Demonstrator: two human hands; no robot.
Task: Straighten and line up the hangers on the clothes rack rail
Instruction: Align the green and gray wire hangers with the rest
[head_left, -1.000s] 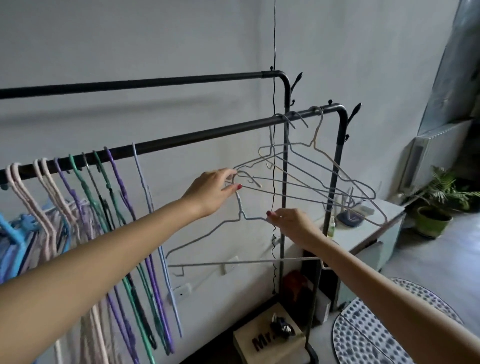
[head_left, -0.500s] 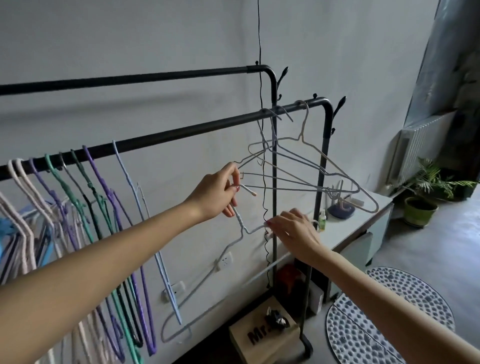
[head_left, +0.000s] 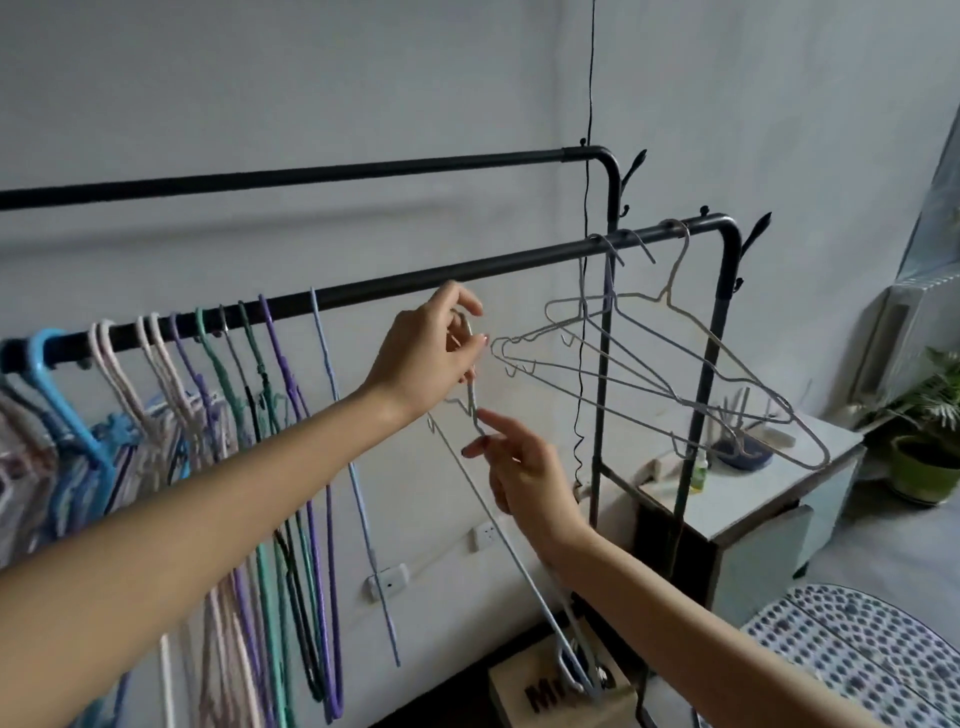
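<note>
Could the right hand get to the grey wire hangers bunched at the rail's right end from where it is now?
Probably yes. The right hand is open below the rail, and only open air shows between it and the wire hangers to its right.

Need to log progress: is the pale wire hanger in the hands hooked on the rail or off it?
Off. The left hand pinches the pale wire hanger by its hook below the front rail.
</note>
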